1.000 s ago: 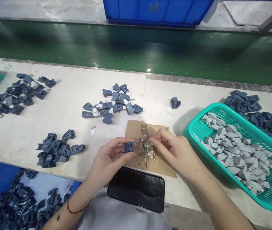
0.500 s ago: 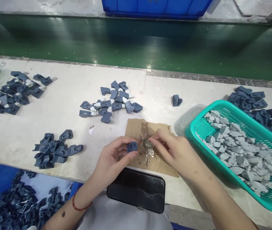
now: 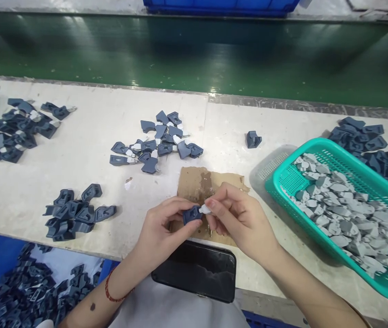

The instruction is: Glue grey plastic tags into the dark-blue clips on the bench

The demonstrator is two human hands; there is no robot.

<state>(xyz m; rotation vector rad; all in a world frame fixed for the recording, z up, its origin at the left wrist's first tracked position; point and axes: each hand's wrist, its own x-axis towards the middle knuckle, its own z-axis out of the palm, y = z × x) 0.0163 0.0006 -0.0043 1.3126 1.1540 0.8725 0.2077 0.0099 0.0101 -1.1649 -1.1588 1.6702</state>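
1. Fingers of my left hand [image 3: 161, 226] pinch a dark block [image 3: 191, 215] above brown cardboard [image 3: 192, 180].
2. My right hand [image 3: 243, 221] pinches a white piece [image 3: 205, 209] at the block's edge.
3. Pushed crooked, it might drop.

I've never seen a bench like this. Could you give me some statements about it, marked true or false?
1. The left hand holds a dark blue part. True.
2. The right hand lies flat. False: it pinches a small pale piece.
3. The teal basket is empty. False: it holds pale grey pieces.
4. A black phone lies nearer the person than the cardboard. True.
5. A red bracelet circles the left wrist. True.
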